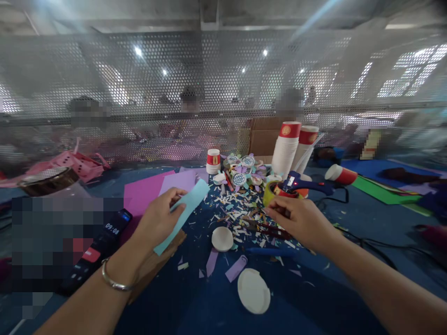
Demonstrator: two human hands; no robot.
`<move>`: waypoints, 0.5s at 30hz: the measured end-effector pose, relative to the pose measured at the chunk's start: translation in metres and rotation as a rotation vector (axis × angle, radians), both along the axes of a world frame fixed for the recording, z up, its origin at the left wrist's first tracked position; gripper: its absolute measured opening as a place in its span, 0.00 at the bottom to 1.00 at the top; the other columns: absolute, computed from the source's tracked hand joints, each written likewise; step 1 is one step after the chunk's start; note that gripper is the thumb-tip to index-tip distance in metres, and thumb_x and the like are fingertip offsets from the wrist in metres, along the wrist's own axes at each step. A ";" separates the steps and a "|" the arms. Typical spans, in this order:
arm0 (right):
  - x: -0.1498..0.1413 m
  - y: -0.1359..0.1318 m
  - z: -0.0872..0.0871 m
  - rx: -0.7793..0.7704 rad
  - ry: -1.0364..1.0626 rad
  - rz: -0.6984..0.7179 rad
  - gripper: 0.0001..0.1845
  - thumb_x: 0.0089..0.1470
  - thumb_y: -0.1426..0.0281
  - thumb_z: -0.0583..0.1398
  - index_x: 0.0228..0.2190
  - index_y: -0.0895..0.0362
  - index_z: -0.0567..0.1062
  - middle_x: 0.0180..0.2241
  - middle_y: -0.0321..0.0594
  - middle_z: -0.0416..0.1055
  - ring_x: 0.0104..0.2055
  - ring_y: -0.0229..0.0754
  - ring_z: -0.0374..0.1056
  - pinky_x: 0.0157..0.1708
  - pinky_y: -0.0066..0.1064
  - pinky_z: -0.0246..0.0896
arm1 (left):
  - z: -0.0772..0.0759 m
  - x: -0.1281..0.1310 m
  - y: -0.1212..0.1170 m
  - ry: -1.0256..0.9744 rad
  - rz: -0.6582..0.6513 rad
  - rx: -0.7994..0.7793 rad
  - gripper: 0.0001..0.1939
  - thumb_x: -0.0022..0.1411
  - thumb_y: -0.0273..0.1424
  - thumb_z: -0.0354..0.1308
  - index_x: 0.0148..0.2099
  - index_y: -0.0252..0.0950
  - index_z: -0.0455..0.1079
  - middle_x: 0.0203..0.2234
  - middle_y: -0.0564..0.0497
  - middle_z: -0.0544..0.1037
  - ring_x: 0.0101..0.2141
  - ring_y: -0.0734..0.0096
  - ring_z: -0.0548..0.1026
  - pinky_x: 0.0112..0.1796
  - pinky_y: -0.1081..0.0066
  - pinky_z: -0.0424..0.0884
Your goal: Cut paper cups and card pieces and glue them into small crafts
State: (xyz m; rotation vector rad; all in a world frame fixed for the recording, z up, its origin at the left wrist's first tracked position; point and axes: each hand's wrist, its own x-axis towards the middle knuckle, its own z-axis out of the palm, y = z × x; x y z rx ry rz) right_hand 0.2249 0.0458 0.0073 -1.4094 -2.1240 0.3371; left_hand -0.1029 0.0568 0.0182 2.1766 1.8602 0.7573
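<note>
Light-blue paper strip point(190, 207), pinched by left fingers point(178, 213); right fingers point(277, 215) half-curled near red-handled scissors point(274, 231), any grasp indeterminable; strip could be creased by overtight pinching

R forearm point(366, 277) cut off @ edge, ppl point(190, 100) blurred.

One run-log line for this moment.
left hand: holding light-blue paper strip | right hand: near scissors | nearby: stacked cups, white disc

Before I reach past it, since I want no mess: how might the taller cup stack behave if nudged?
The taller cup stack would probably tip easily, being tall and narrow. It looks like nested paper, so likely light.
</note>
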 end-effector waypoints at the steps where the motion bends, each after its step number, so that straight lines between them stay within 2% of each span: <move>1: 0.000 0.000 0.000 -0.015 -0.017 0.006 0.13 0.59 0.63 0.55 0.26 0.55 0.71 0.18 0.32 0.66 0.19 0.36 0.59 0.21 0.28 0.49 | 0.001 -0.002 0.001 0.001 0.033 0.032 0.17 0.63 0.36 0.49 0.53 0.39 0.65 0.38 0.49 0.78 0.38 0.62 0.76 0.40 0.65 0.70; 4: -0.002 -0.001 0.001 -0.038 -0.064 0.015 0.13 0.59 0.64 0.55 0.25 0.55 0.70 0.19 0.33 0.66 0.20 0.37 0.60 0.22 0.29 0.49 | 0.004 -0.003 0.002 0.045 0.095 0.103 0.20 0.64 0.32 0.46 0.57 0.37 0.61 0.43 0.45 0.77 0.42 0.60 0.75 0.44 0.62 0.70; 8: -0.005 -0.001 -0.001 -0.066 -0.111 0.025 0.13 0.59 0.65 0.54 0.25 0.56 0.71 0.20 0.35 0.68 0.21 0.38 0.61 0.22 0.30 0.48 | 0.011 -0.001 -0.002 0.196 0.097 0.149 0.19 0.62 0.28 0.46 0.54 0.36 0.66 0.51 0.41 0.73 0.53 0.50 0.67 0.53 0.52 0.60; 10: -0.006 -0.001 -0.003 -0.077 -0.119 0.031 0.13 0.59 0.65 0.54 0.25 0.56 0.71 0.21 0.36 0.69 0.22 0.38 0.61 0.23 0.31 0.48 | 0.015 0.000 -0.007 0.267 0.068 0.114 0.14 0.62 0.30 0.48 0.47 0.36 0.70 0.46 0.40 0.75 0.50 0.47 0.69 0.48 0.51 0.62; 13: -0.007 -0.002 -0.004 -0.080 -0.126 0.033 0.13 0.59 0.66 0.55 0.26 0.56 0.72 0.22 0.36 0.70 0.22 0.38 0.61 0.23 0.31 0.47 | 0.020 0.000 -0.018 0.329 -0.024 -0.014 0.09 0.60 0.35 0.52 0.35 0.38 0.72 0.31 0.46 0.77 0.34 0.55 0.74 0.35 0.61 0.67; 15: -0.008 -0.003 -0.003 -0.082 -0.125 0.033 0.12 0.59 0.66 0.55 0.26 0.56 0.72 0.22 0.37 0.70 0.22 0.38 0.61 0.23 0.31 0.47 | 0.022 -0.001 -0.026 0.353 -0.097 -0.108 0.10 0.57 0.39 0.56 0.36 0.39 0.74 0.31 0.48 0.78 0.31 0.59 0.75 0.31 0.64 0.67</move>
